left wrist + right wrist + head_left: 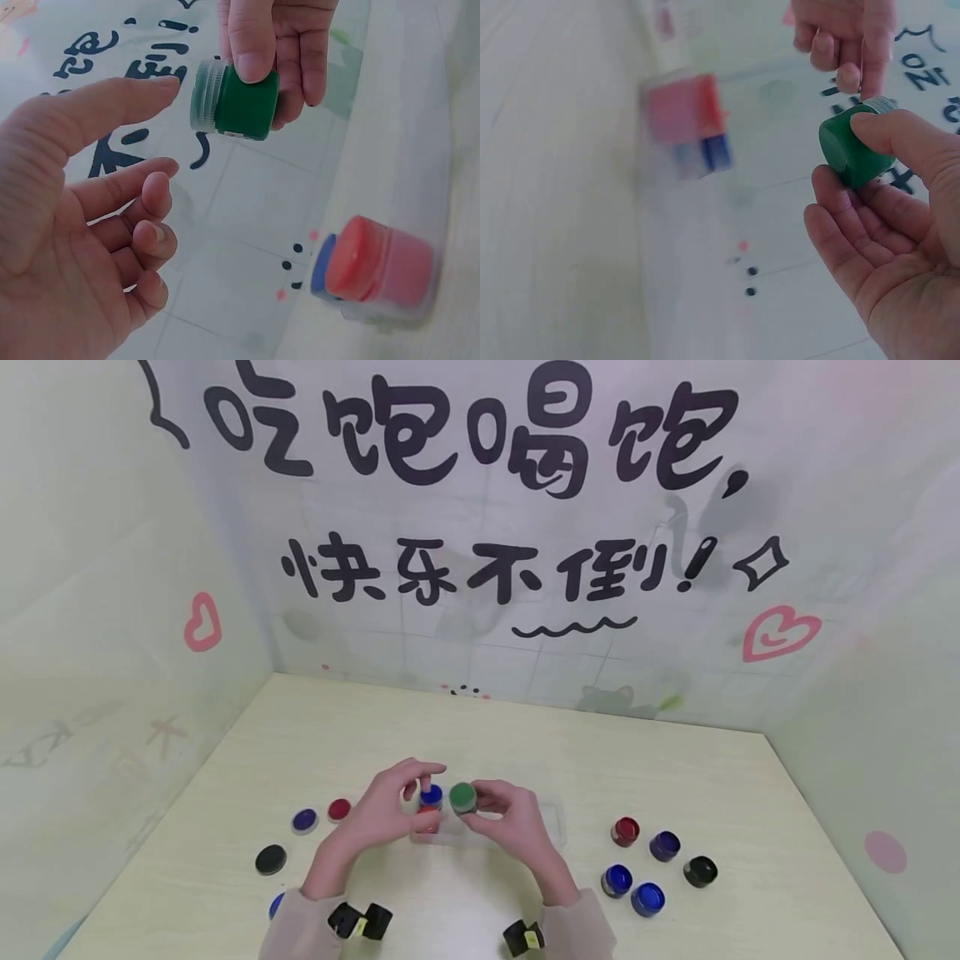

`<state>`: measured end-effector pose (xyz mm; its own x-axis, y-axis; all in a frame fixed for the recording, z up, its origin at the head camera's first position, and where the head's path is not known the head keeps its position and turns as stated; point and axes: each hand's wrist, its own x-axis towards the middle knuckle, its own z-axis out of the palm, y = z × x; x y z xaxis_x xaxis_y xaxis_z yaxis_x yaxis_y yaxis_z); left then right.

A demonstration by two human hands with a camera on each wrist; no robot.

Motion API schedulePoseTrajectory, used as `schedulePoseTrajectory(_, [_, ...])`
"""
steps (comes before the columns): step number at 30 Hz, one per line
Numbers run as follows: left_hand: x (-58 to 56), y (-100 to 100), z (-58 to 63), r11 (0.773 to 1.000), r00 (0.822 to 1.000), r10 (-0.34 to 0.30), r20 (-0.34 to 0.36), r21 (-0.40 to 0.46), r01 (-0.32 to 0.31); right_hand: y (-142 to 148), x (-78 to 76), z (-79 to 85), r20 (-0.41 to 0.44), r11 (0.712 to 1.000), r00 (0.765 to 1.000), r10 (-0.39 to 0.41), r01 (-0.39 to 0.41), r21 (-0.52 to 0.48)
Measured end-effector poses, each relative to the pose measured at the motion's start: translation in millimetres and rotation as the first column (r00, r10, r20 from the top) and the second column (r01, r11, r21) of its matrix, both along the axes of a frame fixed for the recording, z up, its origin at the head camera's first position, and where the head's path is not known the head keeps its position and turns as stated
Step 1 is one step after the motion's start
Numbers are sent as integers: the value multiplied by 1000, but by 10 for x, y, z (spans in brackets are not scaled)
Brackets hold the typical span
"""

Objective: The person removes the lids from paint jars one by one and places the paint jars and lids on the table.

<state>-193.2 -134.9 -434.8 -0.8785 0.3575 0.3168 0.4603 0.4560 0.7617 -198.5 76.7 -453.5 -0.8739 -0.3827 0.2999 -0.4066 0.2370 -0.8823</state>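
Observation:
Between thumb and fingers my right hand [517,818] pinches a small paint jar [463,797] with green paint, raised over a clear plastic tray [557,828]. In the left wrist view, the green jar [247,101] has its ridged translucent lid turned toward my left hand [82,225]. That left hand holds nothing; its thumb is stretched out and its fingers are loosely bent, just short of the lid. At the tray's left end stand a red jar [382,262] and a blue jar [431,796], both lidded. The left hand partly overlaps them in the head view.
Lidless jars stand to the right on the table: red [625,832], purple [665,846], black [701,872] and blue ones [617,881]. Loose lids lie to the left: red [339,810], purple [304,821], black [271,860] and blue [277,906]. Printed sheets wall the table.

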Motion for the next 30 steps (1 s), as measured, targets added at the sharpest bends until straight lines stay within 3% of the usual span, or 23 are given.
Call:
schedulePoseTrajectory(8, [49, 176, 203, 991, 992, -102, -74, 78, 108, 51, 160, 164, 19, 991, 1000, -25, 27, -134])
schedulePoseTrajectory(16, [70, 254, 285, 980, 985, -148, -83, 121, 157, 72, 220, 242, -9, 988, 1000, -13, 11, -153])
schedulePoseTrajectory(25, [89, 348, 266, 993, 992, -30, -120, 106, 43, 37, 239, 222, -6, 978, 999, -42, 40, -206])
schedulePoseTrajectory(30, [111, 328, 273, 991, 987, -52, -154, 112, 70, 29, 237, 208, -15, 976, 998, -59, 55, -211])
